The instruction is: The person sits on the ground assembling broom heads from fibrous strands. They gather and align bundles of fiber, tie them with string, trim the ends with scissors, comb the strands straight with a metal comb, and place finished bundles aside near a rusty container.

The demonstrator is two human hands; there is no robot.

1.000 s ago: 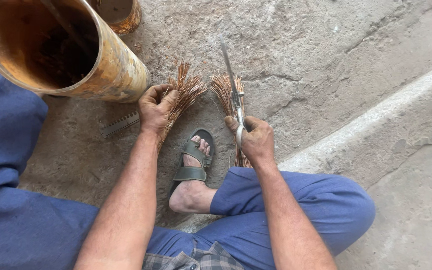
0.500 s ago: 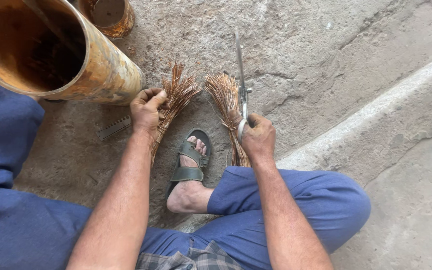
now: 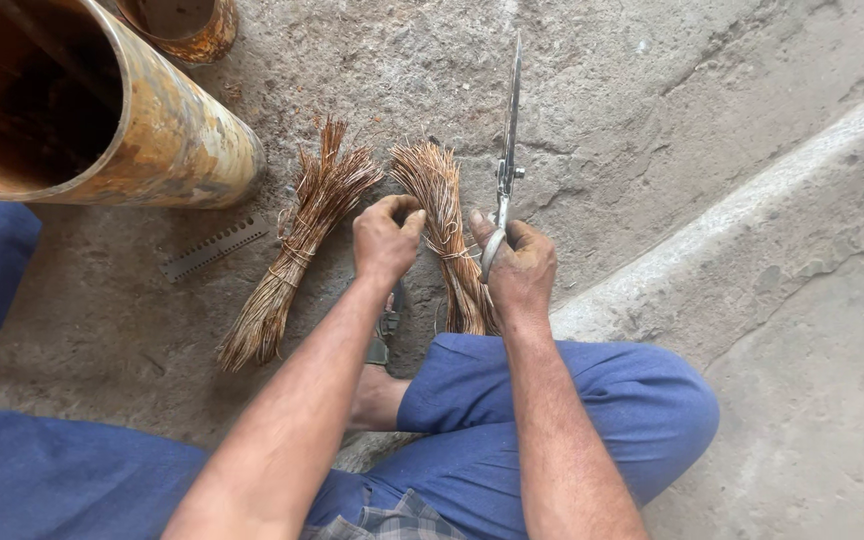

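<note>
On the concrete floor (image 3: 652, 150), the left hand (image 3: 385, 238) pinched a bundle of brown fibre (image 3: 444, 215) while the right hand (image 3: 520, 268) gripped closed scissors (image 3: 508, 130) beside it, a second bundle (image 3: 297, 250) lying nearby.

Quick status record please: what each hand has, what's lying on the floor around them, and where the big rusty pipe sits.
left hand: grips the top of the bundle of copper-coloured wire
right hand: holds the metal shears, blades shut, pointing away
second wire bundle: lies free on the concrete floor, left of the hands
perforated metal strip: flat on floor beside it
rusty pipe: upper left, lying on its side
</note>
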